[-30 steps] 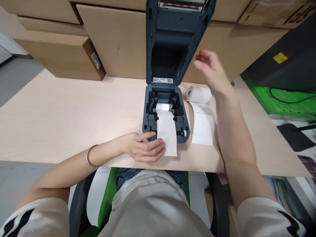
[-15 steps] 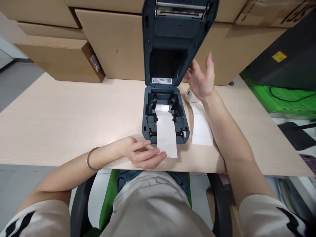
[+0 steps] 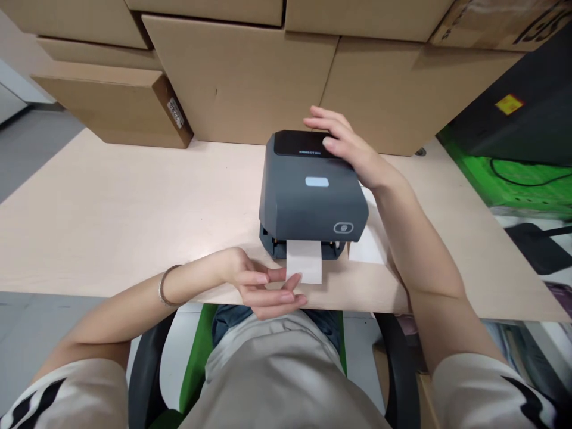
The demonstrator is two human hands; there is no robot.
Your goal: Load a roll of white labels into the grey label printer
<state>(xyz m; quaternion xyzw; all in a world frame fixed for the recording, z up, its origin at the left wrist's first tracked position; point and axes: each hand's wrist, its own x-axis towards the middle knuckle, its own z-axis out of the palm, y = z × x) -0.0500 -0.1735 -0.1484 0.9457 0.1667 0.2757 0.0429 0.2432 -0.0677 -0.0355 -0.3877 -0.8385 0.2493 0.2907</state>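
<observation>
The box stack is cut off above; the printer lid hides the paper roll.

Label printer on the bench, its lid partly lowered, a gap visible at the front. The right hand rests on the lid's rear; the left hand pinches the protruding paper strip. A white sheet lies beside the printer; cardboard boxes stand behind.
</observation>
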